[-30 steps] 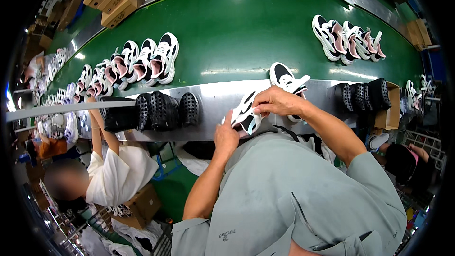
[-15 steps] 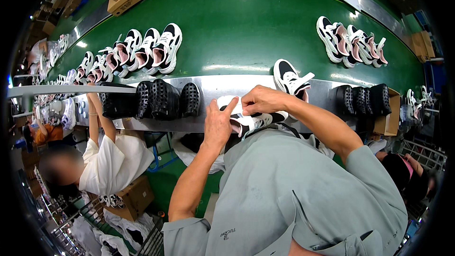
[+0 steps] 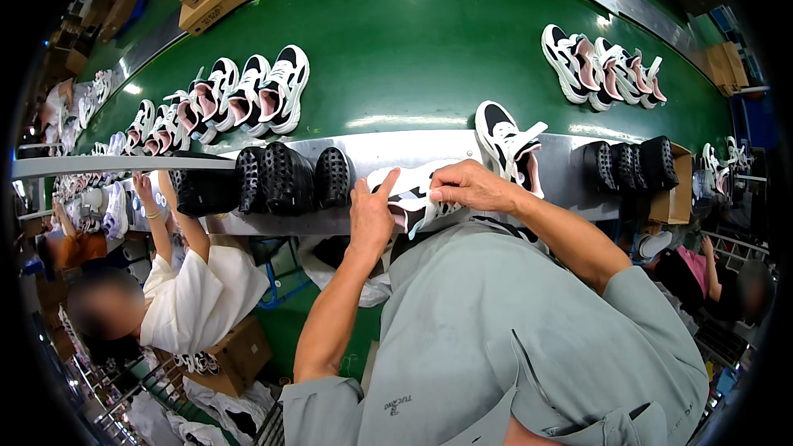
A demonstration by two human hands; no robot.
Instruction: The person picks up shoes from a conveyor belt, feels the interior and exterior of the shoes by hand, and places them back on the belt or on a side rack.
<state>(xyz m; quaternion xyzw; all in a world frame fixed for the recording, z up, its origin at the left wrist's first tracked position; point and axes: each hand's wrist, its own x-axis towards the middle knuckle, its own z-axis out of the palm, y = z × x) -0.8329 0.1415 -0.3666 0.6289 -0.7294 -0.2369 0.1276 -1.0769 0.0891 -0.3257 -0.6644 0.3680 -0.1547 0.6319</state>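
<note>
A white and black sneaker with pink lining (image 3: 420, 193) lies on its side at the bench's near edge, close against my body. My left hand (image 3: 373, 213) grips its heel end, thumb and forefinger spread along the shoe. Over the sneaker's middle, my right hand (image 3: 472, 187) has thumb and fingertips pinched together at the upper; whatever they pinch is too small to make out. Just beyond that hand stands a second matching sneaker (image 3: 500, 137), its white tongue pulled up and out.
Black studded blocks (image 3: 285, 177) stand left on the metal ledge (image 3: 396, 144), and more black blocks (image 3: 632, 167) stand right. Rows of sneakers (image 3: 281, 87) sit on the green belt (image 3: 413, 49), another group (image 3: 599, 70) farther right. A co-worker in white (image 3: 202, 285) reaches in at left.
My right hand has drawn slightly right and nearer me, still pinched. More of the sneaker's black and white upper now shows between my hands. My left hand keeps its hold.
</note>
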